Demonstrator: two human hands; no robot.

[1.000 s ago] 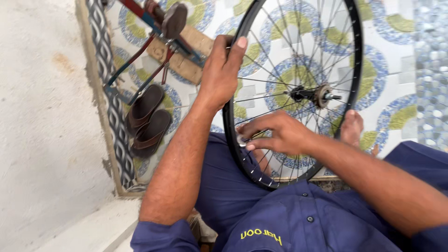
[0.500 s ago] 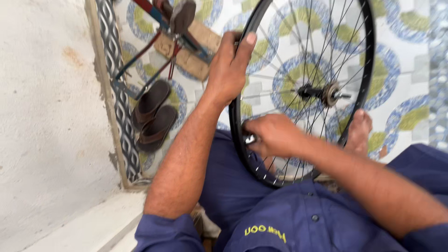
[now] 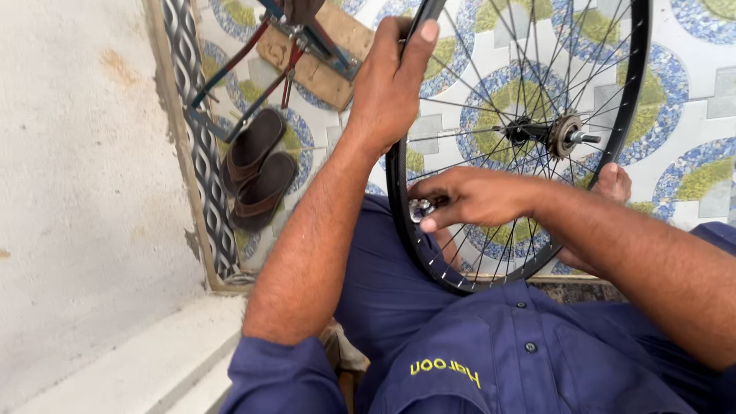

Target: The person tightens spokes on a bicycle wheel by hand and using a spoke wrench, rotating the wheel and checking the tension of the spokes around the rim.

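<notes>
A pair of brown sandals (image 3: 259, 178) lies on the patterned tile floor (image 3: 690, 92) by the wall. To their right, the left hand (image 3: 389, 84) is closed around the rim of a black bicycle wheel (image 3: 402, 222), which stands upright over the person's lap. Further right, the right hand (image 3: 471, 198) pinches a small silver tool (image 3: 419, 209) against the rim, just below the hub (image 3: 548, 134).

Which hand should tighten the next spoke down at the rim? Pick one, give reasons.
Right, probably. The right hand already pinches a small silvery tool against the rim; the left hand grips the wheel's top, steadying it.
</notes>
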